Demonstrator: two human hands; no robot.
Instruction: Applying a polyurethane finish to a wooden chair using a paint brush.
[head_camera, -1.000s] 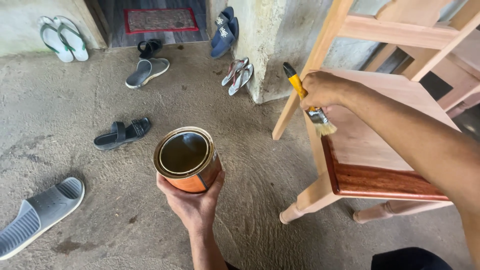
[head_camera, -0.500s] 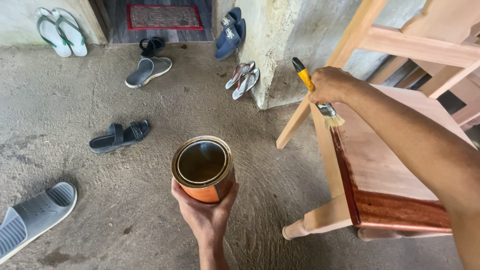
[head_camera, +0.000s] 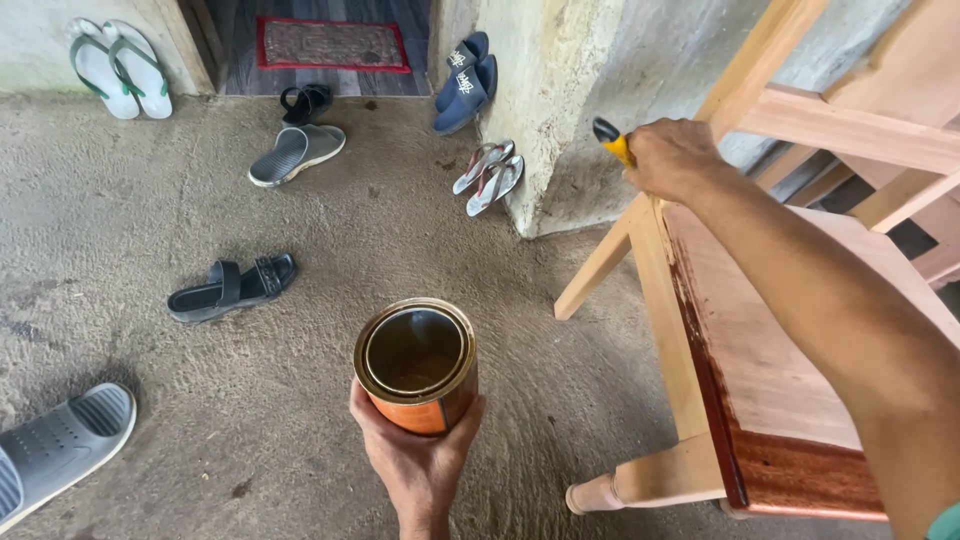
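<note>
Left hand (head_camera: 420, 465) cupped under an open orange tin (head_camera: 417, 367), fingers wrapped up its sides, held upright over the concrete floor (head_camera: 300, 400); dark liquid inside. Right hand (head_camera: 672, 158) clenched in a fist round a yellow brush handle (head_camera: 612, 140), bristles hidden behind the hand, at the upper edge of the tipped wooden chair (head_camera: 760, 340). Chair edge partly stained dark red-brown. Sandals (head_camera: 232, 286) scattered on floor, well apart from both hands.

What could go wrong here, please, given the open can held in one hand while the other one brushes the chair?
The open can rests only in the left hand, so a tilt might spill stain on the concrete floor. The right hand hides the brush bristles, so drips could mark the bare seat.
</note>
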